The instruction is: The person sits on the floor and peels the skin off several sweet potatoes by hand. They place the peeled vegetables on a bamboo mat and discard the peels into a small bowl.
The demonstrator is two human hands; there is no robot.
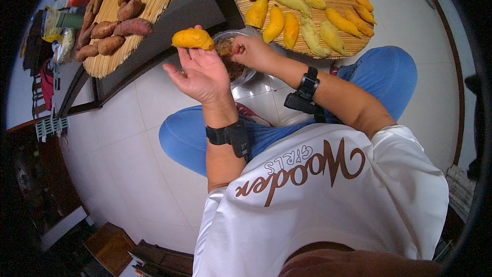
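Note:
On the fingers of my upturned left hand [203, 69] rests a peeled orange sweet potato [192, 39]. My right hand [250, 52], fingertips pinched together, is over a clear plastic-lined container [246, 77] that holds brownish peels [235, 70]. A bit of peel seems to be at its fingertips, though I cannot tell whether it is gripped. Peeled yellow and orange sweet potatoes [338, 22] lie spread on a round woven mat [357, 46] beyond my right hand. At the upper left, unpeeled reddish-brown sweet potatoes [132, 27] lie on another woven mat [153, 7].
A dark low table [184, 11] stands under the left mat. Plastic bags and packages [54, 27] are cluttered at the far left. My bent knees [388, 69] flank the container on the tiled floor [127, 154]. Wooden furniture [109, 244] stands at the lower left.

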